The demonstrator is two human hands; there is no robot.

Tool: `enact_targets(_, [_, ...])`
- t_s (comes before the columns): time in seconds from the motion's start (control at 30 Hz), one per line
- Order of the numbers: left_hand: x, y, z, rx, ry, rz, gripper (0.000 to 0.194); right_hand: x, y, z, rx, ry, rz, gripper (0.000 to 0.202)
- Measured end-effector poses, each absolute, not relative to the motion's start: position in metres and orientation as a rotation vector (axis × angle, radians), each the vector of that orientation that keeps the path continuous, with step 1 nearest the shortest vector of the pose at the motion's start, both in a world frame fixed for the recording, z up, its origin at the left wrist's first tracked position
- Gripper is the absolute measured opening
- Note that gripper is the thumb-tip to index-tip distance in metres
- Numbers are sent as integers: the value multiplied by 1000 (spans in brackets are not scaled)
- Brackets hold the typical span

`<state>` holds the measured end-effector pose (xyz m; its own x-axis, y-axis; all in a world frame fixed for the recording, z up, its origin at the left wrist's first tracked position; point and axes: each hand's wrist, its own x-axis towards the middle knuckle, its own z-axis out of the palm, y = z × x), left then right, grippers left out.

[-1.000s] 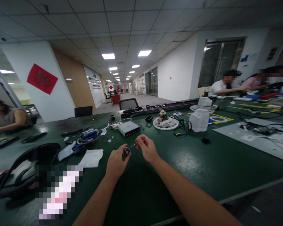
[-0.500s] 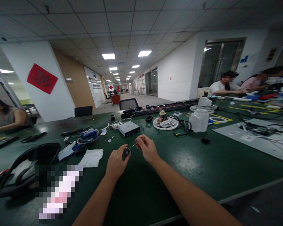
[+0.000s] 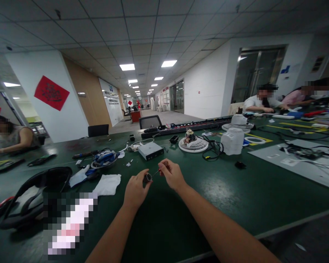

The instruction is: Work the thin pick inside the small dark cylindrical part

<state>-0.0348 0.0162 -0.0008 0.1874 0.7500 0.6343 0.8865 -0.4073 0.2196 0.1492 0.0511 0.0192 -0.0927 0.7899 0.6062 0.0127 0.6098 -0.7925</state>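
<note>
My left hand pinches a small round dark part with a pale metal rim, its open face toward me. In my right hand is a thin screwdriver with a reddish handle, held between thumb and fingers. Its shaft slants down to the left, and the tip is at or close to the rim of the round part; contact is too small to tell. Just beyond both hands lies a grey metal box with a dark front.
White fan grille with motor, white housing and black cable stand at back right. A grey panel with electronics lies right. On the left are a white cloth, a bowl with blue items and a black headset-like frame. Co-workers sit both sides.
The screwdriver tip has come down and closer to the round part. My left hand keeps its grip. The whole view has shifted slightly.
</note>
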Motion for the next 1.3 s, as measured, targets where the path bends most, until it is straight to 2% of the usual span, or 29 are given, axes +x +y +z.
enact_targets(0.97, [-30,14,2,-2257,-1667,-910,38,149,48,20,-766,-1659,599,29])
enact_targets(1.3, [-31,13,2,-2285,-1721,-842,37,165,45,42,-1095,-1766,352,29])
